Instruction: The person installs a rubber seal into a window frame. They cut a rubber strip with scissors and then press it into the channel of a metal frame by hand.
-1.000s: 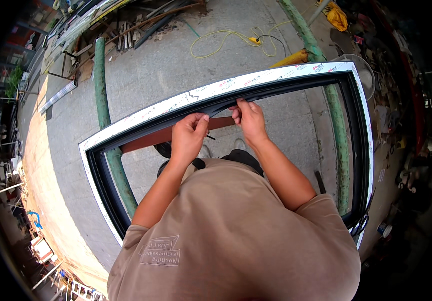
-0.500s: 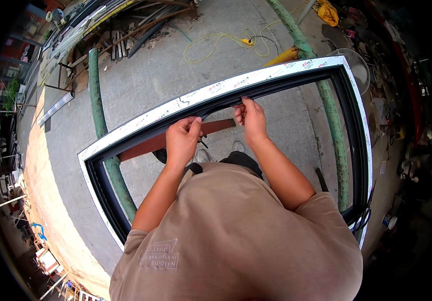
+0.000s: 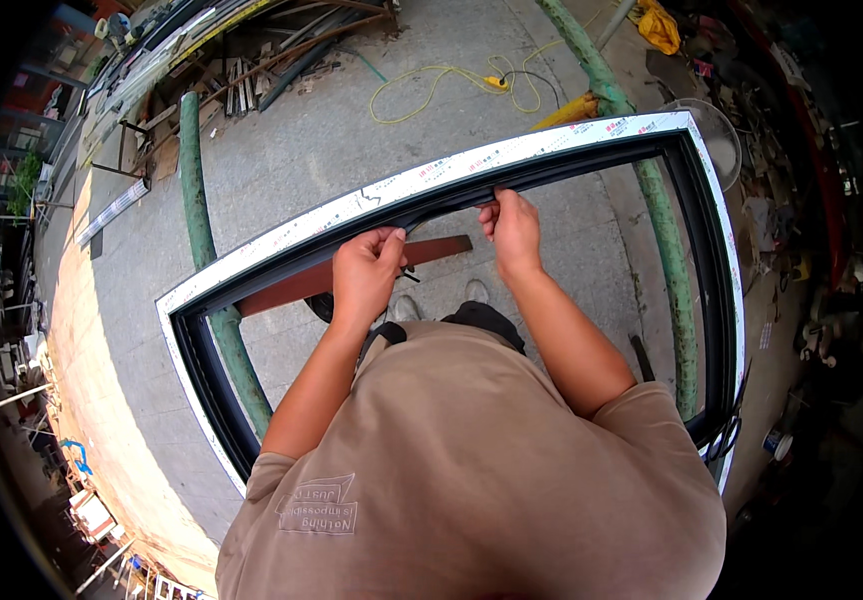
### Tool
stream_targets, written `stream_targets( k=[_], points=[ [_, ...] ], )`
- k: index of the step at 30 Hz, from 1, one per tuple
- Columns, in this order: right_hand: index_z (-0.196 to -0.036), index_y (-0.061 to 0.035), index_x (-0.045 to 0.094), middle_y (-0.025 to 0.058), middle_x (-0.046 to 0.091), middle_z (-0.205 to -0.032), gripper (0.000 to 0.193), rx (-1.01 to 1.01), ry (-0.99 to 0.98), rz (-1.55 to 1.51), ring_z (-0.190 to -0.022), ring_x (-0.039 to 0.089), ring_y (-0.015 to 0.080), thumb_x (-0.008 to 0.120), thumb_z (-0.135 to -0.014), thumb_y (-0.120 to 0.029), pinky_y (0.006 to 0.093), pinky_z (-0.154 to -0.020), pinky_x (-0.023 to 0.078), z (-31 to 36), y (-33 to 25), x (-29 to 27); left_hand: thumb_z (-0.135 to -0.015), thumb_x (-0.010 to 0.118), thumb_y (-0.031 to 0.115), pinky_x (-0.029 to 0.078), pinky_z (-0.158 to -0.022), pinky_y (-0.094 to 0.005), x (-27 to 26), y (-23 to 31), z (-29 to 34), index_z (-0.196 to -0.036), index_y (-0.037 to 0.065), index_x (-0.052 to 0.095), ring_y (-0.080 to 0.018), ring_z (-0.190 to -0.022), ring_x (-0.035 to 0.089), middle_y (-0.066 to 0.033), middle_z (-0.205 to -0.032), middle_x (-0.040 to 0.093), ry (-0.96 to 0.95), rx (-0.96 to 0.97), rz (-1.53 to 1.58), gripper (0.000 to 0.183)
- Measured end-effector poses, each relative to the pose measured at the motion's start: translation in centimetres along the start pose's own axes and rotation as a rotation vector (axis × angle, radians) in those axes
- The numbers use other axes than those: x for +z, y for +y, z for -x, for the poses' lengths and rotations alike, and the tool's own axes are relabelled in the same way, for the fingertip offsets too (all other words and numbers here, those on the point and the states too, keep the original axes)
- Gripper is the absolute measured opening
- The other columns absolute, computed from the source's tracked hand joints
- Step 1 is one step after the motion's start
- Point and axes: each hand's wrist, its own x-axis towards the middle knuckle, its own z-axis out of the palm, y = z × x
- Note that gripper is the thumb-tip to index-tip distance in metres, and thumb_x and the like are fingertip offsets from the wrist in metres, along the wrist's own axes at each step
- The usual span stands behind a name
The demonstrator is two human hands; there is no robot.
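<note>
A large rectangular window frame (image 3: pixel 273 233), black inside with white printed film on its face, spans the view in front of my body. Along the inner edge of its far side runs a thin black rubber sealing strip (image 3: pixel 448 210). My left hand (image 3: pixel 363 275) pinches this strip between thumb and fingers near the middle of that side. Further right, my right hand (image 3: pixel 517 238) grips the strip with curled fingers, its fingertips against the frame's inner edge. Between the two hands the strip bows slightly away from the frame. Fingers hide the strip where they hold it.
Green pipes support the frame at the left (image 3: pixel 194 185) and right (image 3: pixel 663 250). A reddish-brown bar (image 3: pixel 296 283) lies below the opening. Loose black strip (image 3: pixel 729 434) hangs at the lower right corner. A yellow cord (image 3: pixel 421 72) crosses the floor; scrap metal (image 3: pixel 241 90) is piled far left.
My right hand has moved slightly right along the frame's far side. My left hand stays nearly in place, still pinching the strip.
</note>
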Motion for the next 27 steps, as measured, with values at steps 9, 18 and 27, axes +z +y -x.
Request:
stream_targets(
  k=[9, 18, 27],
  points=[
    [-0.094, -0.0061, 0.071, -0.0017, 0.061, -0.073, 0.037, 0.244, -0.301, 0.024, -0.063, 0.054, 0.0094, 0.062, -0.113, -0.036, 0.0278, -0.058, 0.042, 3.3, 1.2, 4.4, -0.109, 0.075, 0.024, 0.052, -0.065, -0.0271, -0.1, 0.0, -0.1, -0.112, -0.005, 0.081, -0.0081, -0.069, 0.065, -0.0038, -0.078, 0.074, -0.02, 0.003, -0.034, 0.029],
    [-0.095, -0.0049, 0.07, -0.0027, 0.059, -0.073, 0.033, 0.294, -0.284, 0.016, -0.061, 0.052, 0.0083, 0.067, -0.114, -0.032, 0.0266, -0.054, 0.04, 2.6, 1.5, 4.4, -0.099, 0.08, 0.014, 0.061, -0.081, -0.0426, -0.5, -3.9, 1.4, -0.12, 0.002, 0.079, -0.0369, -0.089, 0.079, -0.0191, -0.099, 0.081, -0.046, 0.251, -0.327, 0.024],
    [-0.092, -0.006, 0.069, -0.0009, 0.061, -0.075, 0.034, 0.345, -0.244, 0.055, -0.06, 0.052, 0.0096, 0.068, -0.113, -0.032, 0.0285, -0.054, 0.04, 2.6, 0.7, 4.5, -0.1, 0.074, 0.019, 0.061, -0.088, -0.0551, -3.0, -11.1, 2.3, -0.119, 0.012, 0.084, -0.0459, -0.098, 0.077, -0.0228, -0.103, 0.081, 0.062, 0.142, -0.562, 0.023]
  ],
)
